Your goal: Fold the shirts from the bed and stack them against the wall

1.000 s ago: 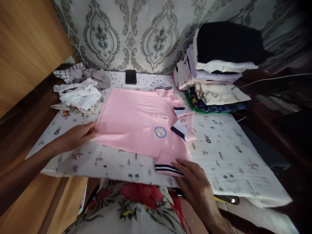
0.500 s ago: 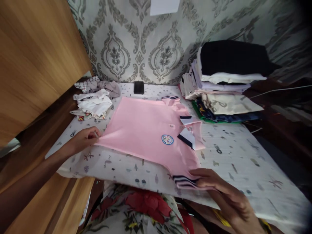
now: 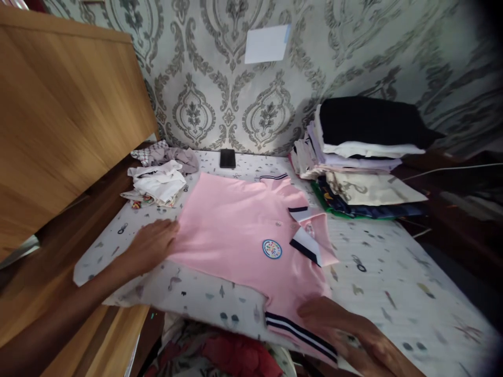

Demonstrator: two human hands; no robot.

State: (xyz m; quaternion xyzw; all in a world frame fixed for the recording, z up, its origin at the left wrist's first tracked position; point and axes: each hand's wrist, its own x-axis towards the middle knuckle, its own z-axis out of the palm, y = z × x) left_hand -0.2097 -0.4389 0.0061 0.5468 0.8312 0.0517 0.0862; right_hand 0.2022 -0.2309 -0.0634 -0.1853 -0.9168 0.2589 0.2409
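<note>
A pink polo shirt (image 3: 228,220) lies spread out, front up, with its hem to the left and its collar to the right. It has a round badge on the chest, a white collar with dark edging and striped sleeve cuffs. My left hand (image 3: 155,242) rests on the hem edge, fingers stretched out. Over the near sleeve, beside its striped cuff (image 3: 298,332), lies my right hand (image 3: 334,319), its fingers extended on the cloth. Part of the sleeve is hidden under that hand.
A tall stack of folded clothes (image 3: 369,152) stands at the back right. Crumpled clothes (image 3: 157,180) lie at the back left near a wooden cabinet (image 3: 74,104). A black flat object (image 3: 227,158) sits by the patterned wall. The patterned sheet (image 3: 377,283) covers the surface.
My left hand has let go of the pinched hem corner and lies flat on the edge. The near sleeve is spread flatter under my right hand. The view has tilted upward.
</note>
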